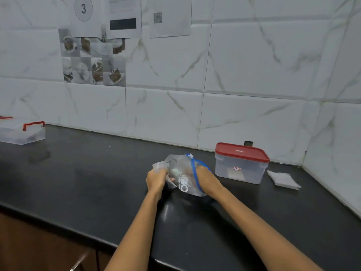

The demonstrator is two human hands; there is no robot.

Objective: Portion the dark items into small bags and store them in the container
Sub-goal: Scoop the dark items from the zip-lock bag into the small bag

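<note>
A large clear zip bag (182, 178) with a blue zip strip and white lettering lies on the black counter (88, 182) at centre. My left hand (157, 178) is closed on its crumpled left end together with a small clear bag (159, 165). My right hand (205, 178) reaches in through the blue-rimmed mouth; its fingers are hidden inside. Brownish contents show dimly through the plastic. A clear container (241, 163) with a red lid, closed, stands just right of the bag.
A stack of small clear bags (283, 179) lies right of the container near the corner wall. A clear box (22, 132) with a red handle sits at the far left. The tiled wall runs behind; the counter's front edge is near me.
</note>
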